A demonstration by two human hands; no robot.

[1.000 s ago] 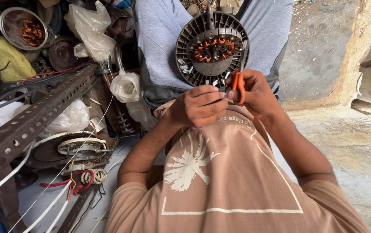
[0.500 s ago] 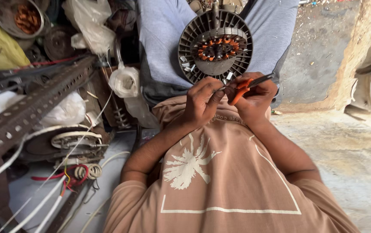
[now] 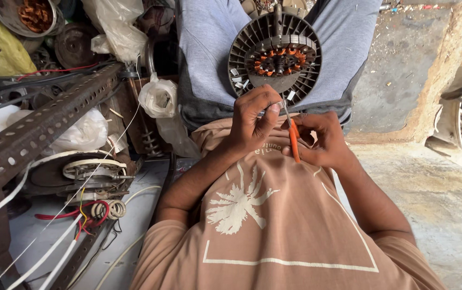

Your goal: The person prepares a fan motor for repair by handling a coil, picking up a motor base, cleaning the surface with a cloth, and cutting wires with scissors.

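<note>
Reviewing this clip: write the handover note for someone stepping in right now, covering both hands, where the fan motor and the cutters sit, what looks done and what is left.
Left hand: fingertips pinched at the lower edge of the round grey fan motor, which rests on the lap; what it pinches is too small to tell.
Right hand: closed around orange-handled cutters, tip pointing up toward the left fingertips.
Motor: copper windings exposed at the centre, vented housing facing up.
Done: motor is open to the windings; small light scraps lie on the housing.
Left: the work at the pinch point is not finished; another wound part lies on the bench to the left, untouched.
</note>
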